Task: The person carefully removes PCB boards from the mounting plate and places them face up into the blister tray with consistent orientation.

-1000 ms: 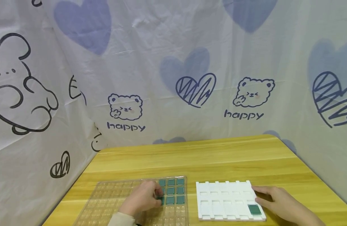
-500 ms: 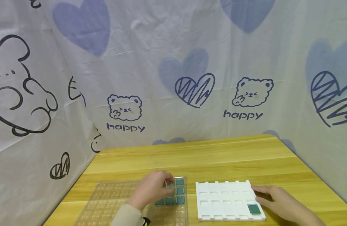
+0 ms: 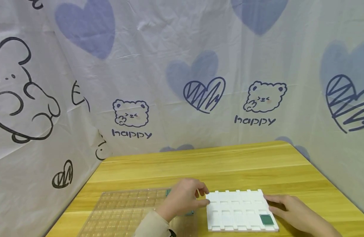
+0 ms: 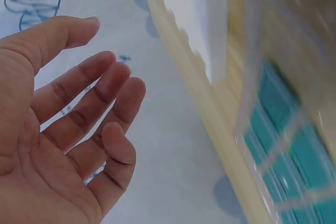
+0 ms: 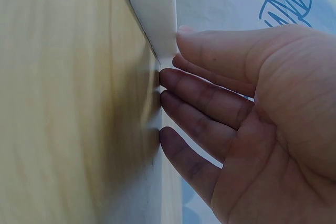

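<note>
My left hand is over the right part of a clear plastic tray, its fingertips at the left edge of a white slotted tray. In the left wrist view its fingers curve loosely with nothing between them. Green square chips lie in pockets of the clear tray, mostly hidden by that hand in the head view. One green chip sits in the white tray's front right slot. My right hand touches the white tray's right side, thumb against its edge, fingers extended near the tabletop.
Both trays lie side by side on a yellow wood-grain table. A pale curtain printed with hearts and bears hangs behind the table and along its sides.
My left hand has moved right, from the green chips in the clear tray to the white tray's left edge. The right hand has stayed in place.
</note>
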### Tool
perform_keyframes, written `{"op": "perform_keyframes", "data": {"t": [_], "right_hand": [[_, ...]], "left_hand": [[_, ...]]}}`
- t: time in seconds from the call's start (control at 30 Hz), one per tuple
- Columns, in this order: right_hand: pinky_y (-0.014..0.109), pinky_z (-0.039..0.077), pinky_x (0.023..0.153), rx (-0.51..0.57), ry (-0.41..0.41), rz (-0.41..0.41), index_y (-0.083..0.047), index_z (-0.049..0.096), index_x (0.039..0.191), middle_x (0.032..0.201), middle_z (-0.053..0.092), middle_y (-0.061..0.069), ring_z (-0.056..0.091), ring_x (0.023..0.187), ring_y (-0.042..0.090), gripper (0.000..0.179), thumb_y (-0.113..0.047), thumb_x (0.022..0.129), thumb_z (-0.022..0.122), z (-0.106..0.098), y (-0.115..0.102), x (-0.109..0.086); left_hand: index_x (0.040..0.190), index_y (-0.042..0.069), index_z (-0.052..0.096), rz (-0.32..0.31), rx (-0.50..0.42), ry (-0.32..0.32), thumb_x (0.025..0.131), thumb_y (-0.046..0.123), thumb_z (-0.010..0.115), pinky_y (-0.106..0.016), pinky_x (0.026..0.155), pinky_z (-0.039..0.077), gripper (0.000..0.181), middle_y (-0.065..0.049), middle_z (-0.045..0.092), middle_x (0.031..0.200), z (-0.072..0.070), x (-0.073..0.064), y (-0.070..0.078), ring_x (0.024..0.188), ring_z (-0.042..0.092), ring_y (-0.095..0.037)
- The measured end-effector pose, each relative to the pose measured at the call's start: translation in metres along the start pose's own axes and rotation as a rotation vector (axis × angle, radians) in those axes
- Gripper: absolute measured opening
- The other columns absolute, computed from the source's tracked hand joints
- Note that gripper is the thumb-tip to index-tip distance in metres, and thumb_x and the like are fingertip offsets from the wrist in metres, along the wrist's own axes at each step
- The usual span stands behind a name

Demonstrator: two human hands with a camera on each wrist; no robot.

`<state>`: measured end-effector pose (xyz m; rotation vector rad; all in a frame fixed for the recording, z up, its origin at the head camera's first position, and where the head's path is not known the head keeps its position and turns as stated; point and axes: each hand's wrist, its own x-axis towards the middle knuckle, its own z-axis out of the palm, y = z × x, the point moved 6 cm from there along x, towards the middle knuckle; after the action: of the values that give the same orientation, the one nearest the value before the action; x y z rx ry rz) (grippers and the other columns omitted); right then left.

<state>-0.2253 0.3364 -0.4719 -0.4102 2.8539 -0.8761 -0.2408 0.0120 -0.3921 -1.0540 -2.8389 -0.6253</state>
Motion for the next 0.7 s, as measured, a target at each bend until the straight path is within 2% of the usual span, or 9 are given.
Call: {"op": "perform_keyframes", "data": {"t": [0.13, 0.27, 0.4, 0.7], "right_hand": [[0.062, 0.055, 0.102, -0.003, 0.001, -0.005, 0.003, 0.066, 0.143, 0.138, 0.07, 0.026, 0.064, 0.129, 0.05, 0.048, -0.024, 0.103, 0.071, 0.0, 0.0, 0.0], [0.062, 0.055, 0.101, -0.007, 0.005, -0.006, 0.003, 0.066, 0.142, 0.138, 0.071, 0.026, 0.065, 0.129, 0.049, 0.048, -0.025, 0.103, 0.071, 0.0, 0.001, -0.001], [0.062, 0.055, 0.101, -0.012, 0.015, -0.004, 0.002, 0.066, 0.142, 0.137, 0.071, 0.025, 0.065, 0.128, 0.049, 0.047, -0.025, 0.103, 0.071, 0.0, 0.001, -0.002], [0.061, 0.056, 0.1, -0.019, 0.044, -0.013, -0.001, 0.068, 0.141, 0.136, 0.073, 0.022, 0.068, 0.127, 0.046, 0.046, -0.025, 0.102, 0.073, -0.001, 0.0, -0.004]], "left_hand": [[0.104, 0.019, 0.082, 0.031, -0.04, -0.046, 0.092, 0.029, 0.085, -0.013, 0.07, 0.05, 0.016, 0.007, 0.078, 0.093, 0.011, 0.009, 0.017, 0.079, 0.065, 0.001], [0.106, 0.02, 0.082, 0.089, -0.013, -0.072, 0.094, 0.032, 0.083, -0.011, 0.068, 0.048, 0.016, 0.011, 0.077, 0.093, 0.023, 0.017, 0.035, 0.08, 0.065, 0.004], [0.106, 0.021, 0.082, 0.137, 0.021, -0.075, 0.093, 0.032, 0.084, -0.009, 0.066, 0.045, 0.017, 0.012, 0.076, 0.093, 0.037, 0.024, 0.052, 0.078, 0.063, 0.006], [0.107, 0.028, 0.082, 0.175, 0.13, -0.066, 0.091, 0.04, 0.084, -0.008, 0.062, 0.041, 0.02, 0.019, 0.075, 0.095, 0.06, 0.037, 0.082, 0.076, 0.056, 0.013]]}}
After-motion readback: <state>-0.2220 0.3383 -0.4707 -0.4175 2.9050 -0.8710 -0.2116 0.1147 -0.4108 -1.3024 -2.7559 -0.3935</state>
